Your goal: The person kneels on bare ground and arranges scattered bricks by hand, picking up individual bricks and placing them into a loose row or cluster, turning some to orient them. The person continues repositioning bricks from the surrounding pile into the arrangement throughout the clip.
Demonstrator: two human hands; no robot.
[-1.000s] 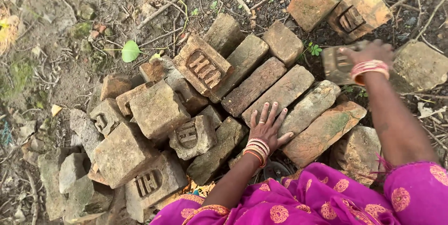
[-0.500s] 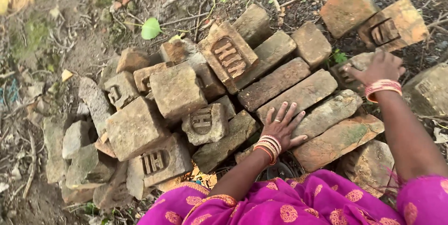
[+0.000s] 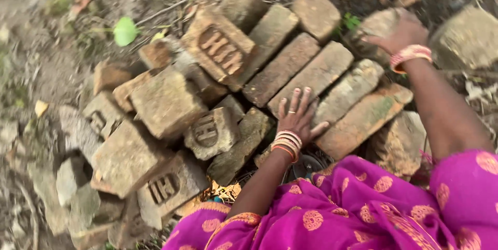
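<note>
Weathered reddish-brown clay bricks (image 3: 290, 68) lie heaped on the bare earthen ground (image 3: 46, 68); five long ones sit side by side in a slanted row at the middle, and at least three blocks to the left show a stamped recess on the upper face; the outer pieces are too blurred to count exactly. Two hands are in view; the left hand (image 3: 296, 117) rests flat with fingers spread on the long brick at the centre of the row, a stack of orange and white bangles (image 3: 286, 143) on its wrist; the right hand (image 3: 399, 33) curls over a rough grey-brown brick chunk (image 3: 376, 29) at the upper right, fingers closed on its edge, one pink bangle (image 3: 410, 55) at the wrist. One green leaf (image 3: 125, 31) lies apart at the upper left; magenta cloth with orange dots (image 3: 363, 208) fills the lower right.
</note>
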